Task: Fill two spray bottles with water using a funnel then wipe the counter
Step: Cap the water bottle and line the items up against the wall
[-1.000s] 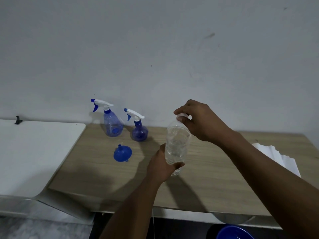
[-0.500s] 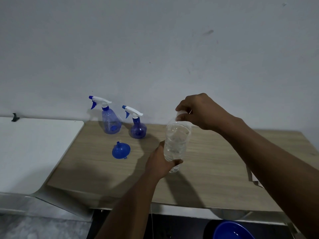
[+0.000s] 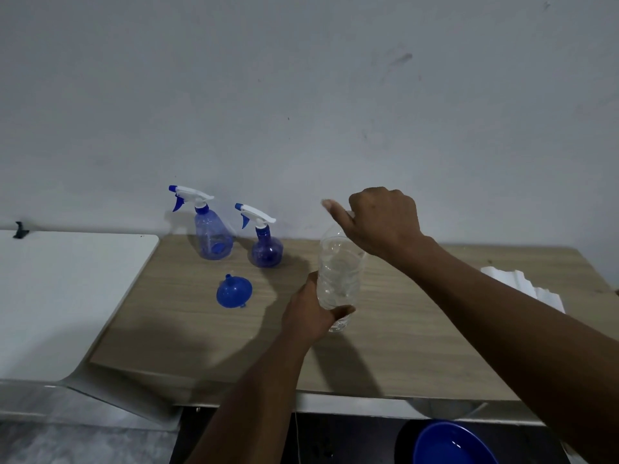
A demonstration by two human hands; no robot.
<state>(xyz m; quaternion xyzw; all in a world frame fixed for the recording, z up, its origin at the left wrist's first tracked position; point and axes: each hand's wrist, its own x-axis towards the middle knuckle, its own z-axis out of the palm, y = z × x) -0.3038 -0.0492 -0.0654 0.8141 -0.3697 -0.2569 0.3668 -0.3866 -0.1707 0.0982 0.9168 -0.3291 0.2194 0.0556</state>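
Right hand (image 3: 385,222) has lifted off the water bottle (image 3: 340,272), fingers closed, apparently on its cap; left hand (image 3: 315,313) grips the base. Funnel (image 3: 233,292) left of bottle. Risk: squeezing spills water.

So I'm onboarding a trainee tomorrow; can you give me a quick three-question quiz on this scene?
1. True or false: the funnel sits in a spray bottle's neck.
2. Which hand grips the body of the clear water bottle? A) left B) right
3. Fill in: both spray bottles stand against the ____.

Key:
1. False; it lies on the counter.
2. A; the left hand holds the body, the right hand is at the cap.
3. wall.
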